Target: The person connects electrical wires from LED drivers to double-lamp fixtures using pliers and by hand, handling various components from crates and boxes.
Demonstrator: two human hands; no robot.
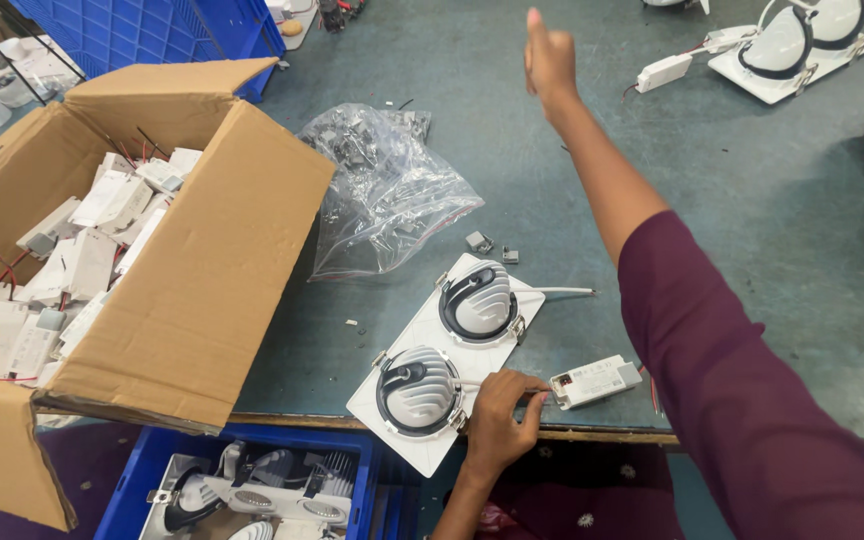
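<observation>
Green worktop [752, 250] with a worn wooden front edge carries all parts. Left hand [500, 420], at the near edge, has its fingers pinched on the thin wire [537, 392] running from the white rectangular driver box [595, 382], just beside the white twin-head downlight fixture [447, 355] lying back-up on the worktop. Right hand [549, 58] is stretched far across the worktop, fingers loosely extended, grasping nothing. Clear plastic bag of small metal parts [387, 190] lies behind the fixture. Open brown cardboard carton [182, 270] of white driver boxes stands at left. Blue plastic crate [242, 485] sits below the edge.
</observation>
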